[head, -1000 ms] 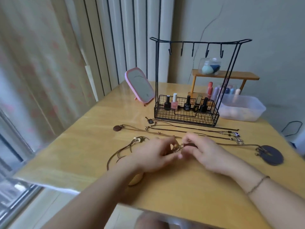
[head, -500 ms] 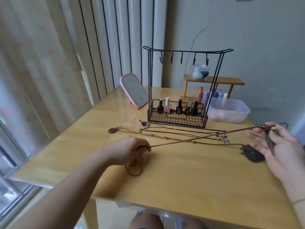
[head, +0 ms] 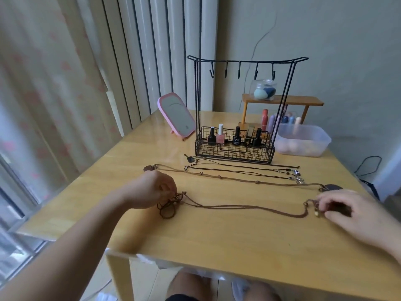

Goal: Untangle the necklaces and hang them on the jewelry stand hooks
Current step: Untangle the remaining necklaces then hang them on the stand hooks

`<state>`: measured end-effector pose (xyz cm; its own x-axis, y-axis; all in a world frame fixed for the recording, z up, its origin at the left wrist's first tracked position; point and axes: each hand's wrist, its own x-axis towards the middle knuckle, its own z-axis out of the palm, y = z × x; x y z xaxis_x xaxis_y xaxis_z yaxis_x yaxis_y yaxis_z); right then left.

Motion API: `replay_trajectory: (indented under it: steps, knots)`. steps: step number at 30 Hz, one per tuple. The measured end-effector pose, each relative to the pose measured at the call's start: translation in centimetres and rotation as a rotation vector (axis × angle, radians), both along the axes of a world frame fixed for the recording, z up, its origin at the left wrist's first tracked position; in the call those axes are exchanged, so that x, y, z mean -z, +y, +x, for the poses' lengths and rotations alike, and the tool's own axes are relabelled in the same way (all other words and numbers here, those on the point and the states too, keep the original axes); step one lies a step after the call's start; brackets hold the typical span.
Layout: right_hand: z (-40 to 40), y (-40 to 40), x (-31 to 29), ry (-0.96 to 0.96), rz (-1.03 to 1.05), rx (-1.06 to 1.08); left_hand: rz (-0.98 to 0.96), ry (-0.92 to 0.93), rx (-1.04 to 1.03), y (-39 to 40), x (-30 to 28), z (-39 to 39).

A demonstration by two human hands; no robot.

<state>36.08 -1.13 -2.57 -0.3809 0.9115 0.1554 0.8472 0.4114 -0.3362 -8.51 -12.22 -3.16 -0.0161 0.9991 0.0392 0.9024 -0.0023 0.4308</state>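
A table [head: 217, 240] bore a wire stand [head: 235, 146], its hooks [head: 238, 71] bare. Spare necklaces [head: 238, 172] lay before it. A brown cord [head: 249, 207] lay stretched between the hands: left hand [head: 152, 190] pinched its tangled end, right hand [head: 347, 209] gripped its pendant end.

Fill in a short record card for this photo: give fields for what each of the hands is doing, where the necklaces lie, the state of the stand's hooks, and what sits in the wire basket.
left hand: pinches the looped end of the brown cord necklace
right hand: fingers curled on the cord's other end, with its beads
brown cord necklace: stretched along the table between both hands
other necklaces: laid out in rows in front of the jewelry stand
hooks: five, all bare
wire basket: holds nail polish bottles
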Motion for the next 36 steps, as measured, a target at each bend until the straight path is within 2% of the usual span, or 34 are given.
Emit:
replay_trajectory:
  steps: [2, 3, 5, 7, 10, 13, 15, 19, 22, 25, 29, 31, 34, 36]
  knots:
    - [-2.8, -0.6, -0.7, -0.164, 0.141, -0.031, -0.003, -0.097, -0.002, 0.1, 0.6, -0.2]
    - [-4.6, -1.1, -1.0, -0.165, 0.172, -0.054, 0.004, -0.203, -0.013, 0.1, 0.9, -0.1]
    - [-9.2, -2.0, -1.5, -0.035, 0.15, -0.187, 0.039, -0.477, -0.035, 0.1, 1.3, 0.2]
    - [-14.6, -2.9, -1.0, 0.086, 0.002, -0.35, 0.074, -0.745, -0.046, 0.0, 1.3, 0.9]
    - [-22.1, -4.1, 0.8, 0.028, -0.186, -0.448, 0.107, -1.095, -0.063, 0.0, 1.0, 1.9]
    - [-25.8, -4.6, 2.8, -0.05, -0.085, -0.477, 0.138, -1.395, -0.116, 0.2, 0.8, 1.7]
    - [-25.8, -4.2, 3.7, 0.101, -0.064, -0.49, 0.149, -1.491, -0.189, 0.0, 0.7, 0.8]
    - [-24.0, -3.8, 4.0, 0.548, -0.279, -0.569, 0.084, -1.404, -0.255, -0.8, 1.1, -1.4]
    - [-23.8, -3.6, 4.1, 0.644, -0.194, -0.53, 0.003, -1.387, -0.257, -1.0, 1.3, -1.8]
    - [-23.7, -3.5, 3.7, 0.788, -0.223, -0.513, -0.062, -1.36, -0.258, -0.4, 1.1, -1.1]
    - [-23.2, -2.7, 2.8, 0.952, -0.27, -0.456, -0.169, -1.353, -0.063, 1.3, 0.5, 0.0]
    - [-23.2, -2.3, 2.6, 1.024, -0.335, -0.405, -0.235, -1.24, 0.05, 2.4, 0.0, 0.6]
    - [-23.0, -1.8, 2.3, 1.091, -0.396, -0.335, -0.313, -0.963, 0.188, 3.8, -0.7, 2.0]
    - [-22.8, -1.7, 2.1, 1.106, -0.417, -0.327, -0.314, -0.883, 0.276, 4.5, -0.5, 2.8]
